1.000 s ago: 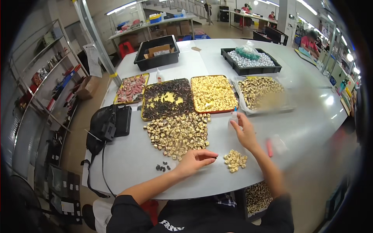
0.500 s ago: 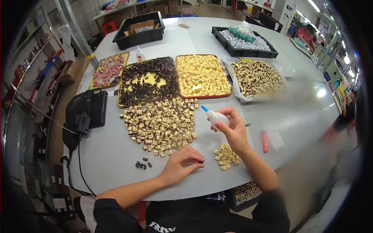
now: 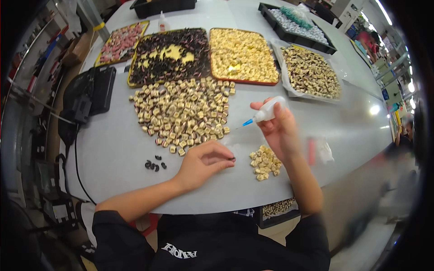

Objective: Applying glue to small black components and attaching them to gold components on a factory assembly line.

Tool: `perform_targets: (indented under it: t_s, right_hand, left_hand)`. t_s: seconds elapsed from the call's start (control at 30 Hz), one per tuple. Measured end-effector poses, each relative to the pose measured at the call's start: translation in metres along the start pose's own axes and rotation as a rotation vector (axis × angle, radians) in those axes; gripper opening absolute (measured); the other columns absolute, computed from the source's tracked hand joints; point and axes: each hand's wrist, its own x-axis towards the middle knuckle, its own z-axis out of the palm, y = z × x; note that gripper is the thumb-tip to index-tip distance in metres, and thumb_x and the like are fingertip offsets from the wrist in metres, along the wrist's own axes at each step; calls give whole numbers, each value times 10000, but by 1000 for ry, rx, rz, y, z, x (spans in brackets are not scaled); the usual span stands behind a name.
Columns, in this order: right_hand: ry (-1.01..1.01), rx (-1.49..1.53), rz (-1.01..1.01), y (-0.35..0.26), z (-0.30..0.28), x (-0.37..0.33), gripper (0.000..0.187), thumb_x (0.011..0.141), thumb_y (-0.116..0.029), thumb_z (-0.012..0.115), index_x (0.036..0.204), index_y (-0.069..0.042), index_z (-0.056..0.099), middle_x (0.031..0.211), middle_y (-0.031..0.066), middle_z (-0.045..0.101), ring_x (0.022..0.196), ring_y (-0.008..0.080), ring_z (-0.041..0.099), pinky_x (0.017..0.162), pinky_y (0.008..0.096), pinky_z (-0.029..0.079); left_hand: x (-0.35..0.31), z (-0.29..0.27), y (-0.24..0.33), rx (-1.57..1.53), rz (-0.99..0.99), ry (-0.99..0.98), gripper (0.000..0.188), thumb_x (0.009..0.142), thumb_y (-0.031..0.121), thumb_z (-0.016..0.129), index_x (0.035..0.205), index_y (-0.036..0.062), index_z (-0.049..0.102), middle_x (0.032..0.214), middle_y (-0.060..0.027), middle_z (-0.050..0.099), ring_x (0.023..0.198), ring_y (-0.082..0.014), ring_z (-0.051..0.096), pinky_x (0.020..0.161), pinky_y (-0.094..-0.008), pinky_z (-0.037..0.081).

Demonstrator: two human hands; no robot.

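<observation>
Over came the bottle! Half a second earlier its blue nozzle had pointed up and to the left; now it tipped down and leftward, with the right hand wrapped around the white body. The left hand had held steady, pinching the same small dark piece, and the view had dipped, cutting off the top of the far-left black bin. And where was everything? The bottle sat in the right hand's grasp, tilted, its thin tip above and clear of the left fingertips, while the dark piece poked out between left thumb and fingers, mostly hidden. To the count: one bottle in hand, a second bottle standing behind the trays, one pinched piece, about five loose curved pieces beside the left forearm, four trays in a row, one red stick. The large heap and small pile of cream pieces were too crowded to number.
</observation>
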Motion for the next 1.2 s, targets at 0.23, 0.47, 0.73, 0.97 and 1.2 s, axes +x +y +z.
perform_targets:
  t_s: [0.23, 0.47, 0.73, 0.97, 1.2]
  right_hand:
    - [-8, -66, 1, 1, 4, -4, 315, 947, -348, 454, 1081, -65, 483, 999, 163, 608, 626, 80, 428, 638, 218, 378]
    - [-15, -38, 44, 7, 4, -3, 315, 945, -339, 460, 1098, -65, 479, 975, 166, 611, 635, 91, 433, 645, 237, 384]
    - [-37, -40, 51, 7, 1, 0, 309, 944, -338, 465, 1098, -70, 477, 977, 167, 614, 639, 90, 442, 643, 233, 385]
    - [-49, -53, 80, 11, 1, 0, 307, 948, -352, 451, 1093, -82, 473, 977, 165, 614, 618, 85, 442, 620, 227, 388]
    - [-94, -17, 57, 10, 2, 0, 335, 955, -387, 418, 1095, -86, 461, 971, 165, 614, 588, 83, 443, 577, 225, 392]
  left_hand:
    - [3, 0, 2, -84, 0, -74, 208, 761, -152, 597, 939, -45, 594, 990, -111, 524, 933, -182, 569, 824, -272, 512]
    - [-2, 1, 1, 62, 23, -70, 224, 760, -142, 603, 958, -39, 605, 993, -104, 525, 913, -176, 567, 824, -275, 503]
    - [-1, 0, 5, 46, -26, -63, 206, 783, -107, 601, 975, -31, 600, 979, -94, 540, 903, -142, 563, 811, -265, 488]
    - [0, 2, 3, -26, -66, -14, 216, 784, -105, 603, 991, -43, 586, 954, -88, 545, 868, -143, 579, 803, -253, 488]
    - [2, 2, 2, -14, -68, -29, 223, 776, -111, 617, 991, -60, 592, 975, -88, 541, 896, -151, 595, 826, -253, 505]
